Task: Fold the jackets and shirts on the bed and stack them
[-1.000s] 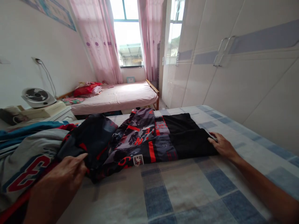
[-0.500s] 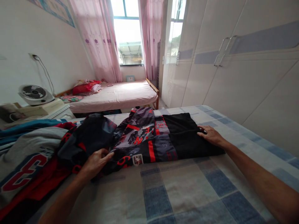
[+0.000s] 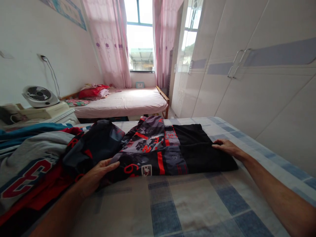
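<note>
A black top [image 3: 148, 148] with a grey-purple print, red lettering and a plain black end lies folded lengthwise across the bed. At its left end my left hand [image 3: 105, 168] is closed, thumb and fingers pinching the near edge of the fabric. My right hand [image 3: 228, 148] grips the plain black end at the far right, its fingertips curled on the edge. A dark navy garment [image 3: 98, 141] lies bunched against the top's left side; whether the two are joined I cannot tell.
A heap of clothes with a grey sweatshirt [image 3: 37, 151] fills the bed's left side. The checked bed sheet [image 3: 197, 200] lies beneath. Beyond are a small fan [image 3: 39, 95], a second bed [image 3: 128, 102], pink curtains [image 3: 106, 42] and a white wardrobe [image 3: 247, 98].
The view has shifted slightly. My right hand stays at the black end and its edge lies a little nearer; my left hand stays at the left end. The top keeps its folded shape.
</note>
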{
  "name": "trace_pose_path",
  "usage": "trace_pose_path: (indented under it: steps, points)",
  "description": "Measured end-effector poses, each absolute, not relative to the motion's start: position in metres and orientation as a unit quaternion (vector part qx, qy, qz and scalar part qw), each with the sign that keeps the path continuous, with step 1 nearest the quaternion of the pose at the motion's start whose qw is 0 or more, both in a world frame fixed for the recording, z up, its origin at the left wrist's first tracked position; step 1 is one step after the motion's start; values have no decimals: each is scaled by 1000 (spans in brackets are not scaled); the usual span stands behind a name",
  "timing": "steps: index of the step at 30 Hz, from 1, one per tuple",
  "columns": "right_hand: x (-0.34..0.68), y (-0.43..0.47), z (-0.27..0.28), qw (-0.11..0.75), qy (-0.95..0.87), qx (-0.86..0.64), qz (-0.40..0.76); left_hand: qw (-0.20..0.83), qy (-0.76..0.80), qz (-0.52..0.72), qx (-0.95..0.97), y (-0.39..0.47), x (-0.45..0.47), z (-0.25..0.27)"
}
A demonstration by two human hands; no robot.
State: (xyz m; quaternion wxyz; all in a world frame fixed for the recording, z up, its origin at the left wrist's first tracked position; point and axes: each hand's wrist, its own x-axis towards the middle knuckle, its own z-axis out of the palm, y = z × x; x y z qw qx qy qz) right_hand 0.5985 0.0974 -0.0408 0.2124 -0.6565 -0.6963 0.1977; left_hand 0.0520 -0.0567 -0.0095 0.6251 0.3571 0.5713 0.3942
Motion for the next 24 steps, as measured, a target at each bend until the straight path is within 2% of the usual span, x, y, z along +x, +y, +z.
trace_pose_path:
  steps: [3,5,9,13,15,20,22,24]
  points:
    - [593,90,-33,257,-672,-657,227,623,571,424,327,-58,52,-10]
    - [587,83,-25,273,-639,-652,302,623,586,410,317,-58,54,-10]
    - [578,68,-12,252,-574,-638,447,607,617,391,314,-59,56,-11]
    - [578,58,-7,293,-556,-602,494,627,585,376,351,-66,48,-11]
    - [578,55,-9,277,-578,-610,466,630,579,353,377,-69,44,-13]
    - [577,60,-28,261,-653,-653,280,614,572,335,428,-68,43,-22]
    - [580,64,-40,248,-655,-687,191,575,592,323,463,-66,42,-28]
    - [583,65,-49,199,-658,-720,90,498,621,298,526,-65,41,-32]
